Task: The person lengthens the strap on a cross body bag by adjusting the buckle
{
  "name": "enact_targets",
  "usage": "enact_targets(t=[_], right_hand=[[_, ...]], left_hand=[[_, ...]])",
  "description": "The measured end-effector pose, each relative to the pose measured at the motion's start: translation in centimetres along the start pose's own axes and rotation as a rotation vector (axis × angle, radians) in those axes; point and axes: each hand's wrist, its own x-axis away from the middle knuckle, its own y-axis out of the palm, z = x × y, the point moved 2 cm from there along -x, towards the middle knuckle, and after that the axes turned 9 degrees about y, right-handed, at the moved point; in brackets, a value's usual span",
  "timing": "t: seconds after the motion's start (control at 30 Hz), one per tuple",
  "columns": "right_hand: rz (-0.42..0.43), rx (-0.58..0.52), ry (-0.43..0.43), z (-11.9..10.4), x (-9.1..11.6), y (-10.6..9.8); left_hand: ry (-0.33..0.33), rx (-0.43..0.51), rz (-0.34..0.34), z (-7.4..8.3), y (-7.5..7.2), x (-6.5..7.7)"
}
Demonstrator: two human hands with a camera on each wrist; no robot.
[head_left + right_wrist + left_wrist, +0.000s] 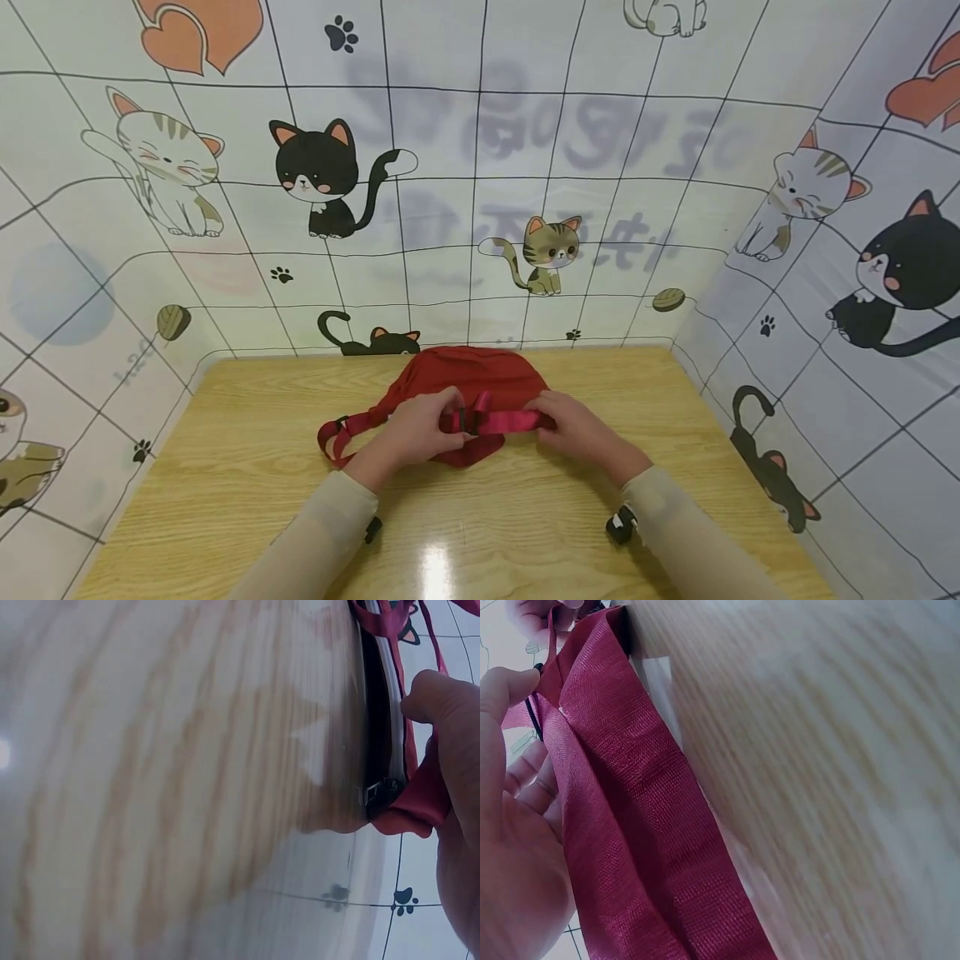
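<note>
Your left hand [420,427] partly hides the dark buckle [469,421], whose shape is hard to make out, its grip pinching the red strap [506,423] there while the grip of your right hand [576,427] pinches that strap further right. One red bag [472,375] lies just beyond your two hands, near the far edge of the wood-grain bench [247,433]. White sheeting [442,150] with cats and grid lines surrounds it on three sides.

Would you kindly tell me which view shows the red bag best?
The head view, since most of the bag is in frame. The left wrist view shows mainly its strap up close; the right wrist view catches only part, at the right edge.
</note>
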Motion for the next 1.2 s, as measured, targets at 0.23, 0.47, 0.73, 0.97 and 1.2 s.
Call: enact_targets(t=[0.23,0.47,0.73,0.97,1.2], right_hand=[[0.018,0.114,-0.001,-1.7,-0.2,0.3],[0.019,0.181,0.031,-4.3,-0.7,1.3],[0.033,0.165,0.059,-4.9,-1.1,1.9],[0.01,0.04,0.068,-4.3,-1.0,1.6],[0.021,-0.062,0.069,-3.6,-0.5,1.0]], left_hand=[[-0.019,0.007,-0.021,0.1,0.0,0.0],[-0.008,0.018,-0.009,0.1,0.0,-0.2],[0.01,0.019,-0.005,0.0,0.0,-0.3],[0.015,0.011,-0.006,-0.1,0.1,-0.1],[0.021,0.024,-0.006,-0.3,0.3,-0.2]])
